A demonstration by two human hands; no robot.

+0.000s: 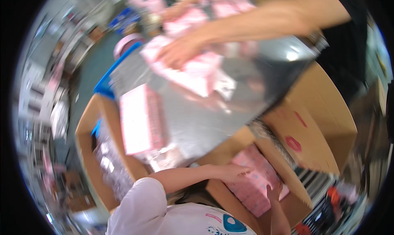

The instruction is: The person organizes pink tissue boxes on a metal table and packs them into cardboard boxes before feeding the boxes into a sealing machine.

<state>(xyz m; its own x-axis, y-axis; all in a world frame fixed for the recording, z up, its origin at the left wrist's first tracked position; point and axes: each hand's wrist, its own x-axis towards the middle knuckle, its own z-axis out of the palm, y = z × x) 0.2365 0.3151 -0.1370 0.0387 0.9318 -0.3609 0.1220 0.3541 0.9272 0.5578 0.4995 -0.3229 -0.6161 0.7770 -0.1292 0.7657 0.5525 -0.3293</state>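
Inside an open cardboard box (303, 198) at the lower right lies a block of pink printed packs (256, 194). My left hand (236, 173) grips its upper left side, fingers stretched across the top. My right hand (275, 192) holds the block near its right end, thumb and fingers apart on the surface. The undersides of the packs are hidden. Beyond, a pink-and-white pack (141, 120) stands at the left of a shiny metal tabletop (193, 128). Another person's hand (182, 50) rests on pink packs (201, 71) there, and a second hand (174, 13) is farther back.
Clear plastic wrapping (111, 165) fills a cardboard box (88, 153) at the left. A large carton flap (303, 136) stands open at the right. Slatted metal (320, 190) and orange-and-black items (332, 198) lie at lower right. A blue edge (108, 81) borders the tabletop.
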